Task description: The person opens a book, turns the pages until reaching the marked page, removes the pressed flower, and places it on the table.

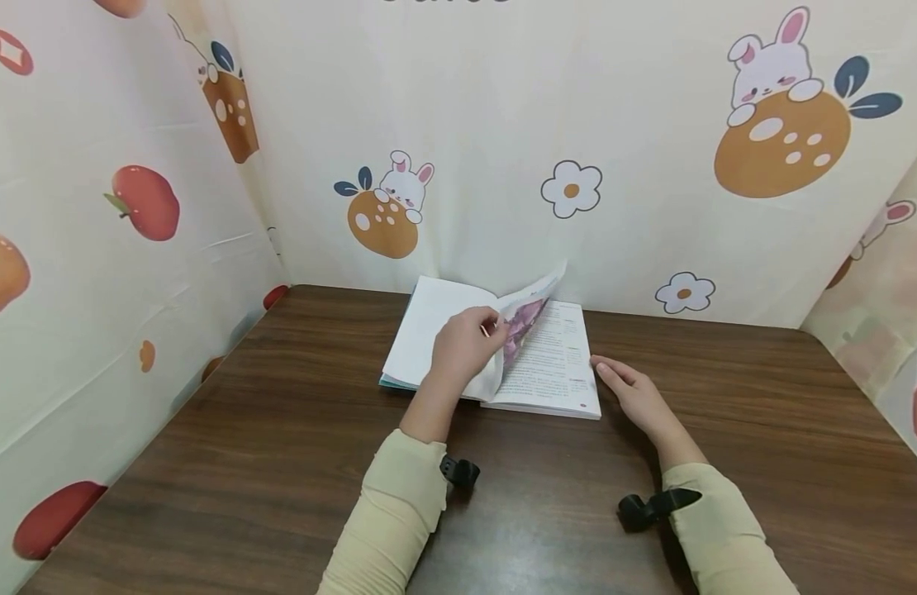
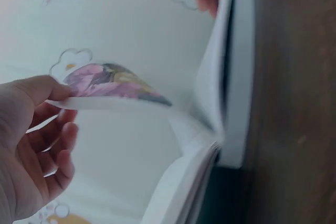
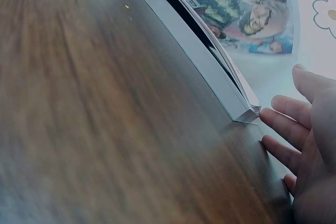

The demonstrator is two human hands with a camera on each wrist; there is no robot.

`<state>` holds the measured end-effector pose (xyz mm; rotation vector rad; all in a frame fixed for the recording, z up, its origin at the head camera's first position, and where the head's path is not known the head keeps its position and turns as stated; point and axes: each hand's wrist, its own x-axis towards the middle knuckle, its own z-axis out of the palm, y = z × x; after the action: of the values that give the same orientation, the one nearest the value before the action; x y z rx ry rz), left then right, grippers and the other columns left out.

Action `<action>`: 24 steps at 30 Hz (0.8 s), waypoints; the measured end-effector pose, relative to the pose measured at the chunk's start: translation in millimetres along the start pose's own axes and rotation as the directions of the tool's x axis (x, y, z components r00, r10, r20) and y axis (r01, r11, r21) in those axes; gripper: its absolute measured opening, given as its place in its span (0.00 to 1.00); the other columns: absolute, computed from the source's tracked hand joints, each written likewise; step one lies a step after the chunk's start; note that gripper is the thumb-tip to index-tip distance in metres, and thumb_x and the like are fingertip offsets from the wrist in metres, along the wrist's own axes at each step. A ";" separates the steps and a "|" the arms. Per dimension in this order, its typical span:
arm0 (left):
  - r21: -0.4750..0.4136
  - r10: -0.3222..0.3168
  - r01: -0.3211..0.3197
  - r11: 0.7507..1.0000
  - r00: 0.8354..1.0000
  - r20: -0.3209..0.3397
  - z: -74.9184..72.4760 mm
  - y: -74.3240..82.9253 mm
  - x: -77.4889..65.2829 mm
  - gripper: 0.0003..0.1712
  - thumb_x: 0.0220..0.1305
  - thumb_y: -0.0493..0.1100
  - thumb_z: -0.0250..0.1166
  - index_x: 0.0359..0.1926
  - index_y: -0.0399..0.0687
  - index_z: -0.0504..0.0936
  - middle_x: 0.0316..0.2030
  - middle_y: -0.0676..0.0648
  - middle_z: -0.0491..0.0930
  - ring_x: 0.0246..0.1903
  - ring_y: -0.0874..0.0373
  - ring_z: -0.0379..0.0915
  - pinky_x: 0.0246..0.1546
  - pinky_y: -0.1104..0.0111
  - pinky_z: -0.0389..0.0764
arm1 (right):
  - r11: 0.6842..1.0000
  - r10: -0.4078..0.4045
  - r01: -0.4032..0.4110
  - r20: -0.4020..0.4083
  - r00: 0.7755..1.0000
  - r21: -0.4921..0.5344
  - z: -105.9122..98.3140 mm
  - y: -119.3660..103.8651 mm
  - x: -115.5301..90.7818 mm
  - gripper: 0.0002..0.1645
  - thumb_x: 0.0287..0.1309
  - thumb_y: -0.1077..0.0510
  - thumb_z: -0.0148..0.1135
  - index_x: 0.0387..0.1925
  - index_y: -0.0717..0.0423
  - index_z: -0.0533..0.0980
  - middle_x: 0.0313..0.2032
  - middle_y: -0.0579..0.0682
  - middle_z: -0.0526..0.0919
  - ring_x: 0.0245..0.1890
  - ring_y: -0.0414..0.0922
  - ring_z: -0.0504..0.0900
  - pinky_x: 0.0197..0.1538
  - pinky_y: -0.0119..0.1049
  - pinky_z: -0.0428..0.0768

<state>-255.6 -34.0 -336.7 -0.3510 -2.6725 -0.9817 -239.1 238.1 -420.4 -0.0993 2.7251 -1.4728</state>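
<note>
An open book lies on the table, with printed text on its right page. My left hand pinches a raised page between thumb and fingers, above the middle of the book. In the left wrist view that page carries a purple and pink picture, and the other fingers curl loosely below it. My right hand is beside the book's right edge, fingers fairly straight. The right wrist view has its fingertips right at the corner of the page block, with the thumb held apart.
The brown wooden table stretches around the book. Behind it hangs a pale curtain printed with rabbits, fruit and flowers, meeting the table's back edge. Black wrist cameras are strapped over both sleeves.
</note>
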 end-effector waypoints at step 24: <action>-0.323 -0.221 0.228 0.918 0.973 0.058 -57.4 -62.0 5.8 0.15 0.60 0.46 0.63 0.44 0.41 0.82 0.39 0.44 0.80 0.39 0.53 0.72 0.41 0.62 0.73 | 1.000 0.026 -0.026 0.002 1.000 -0.003 0.3 -0.6 -0.8 0.41 0.63 0.33 0.41 0.65 0.58 0.63 0.64 0.61 0.61 0.66 0.60 0.52 0.61 0.61 0.50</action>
<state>-270.9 -116.9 -329.4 -0.1174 -2.6042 -1.5090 -238.3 237.5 -420.0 -0.0645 2.7167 -1.4614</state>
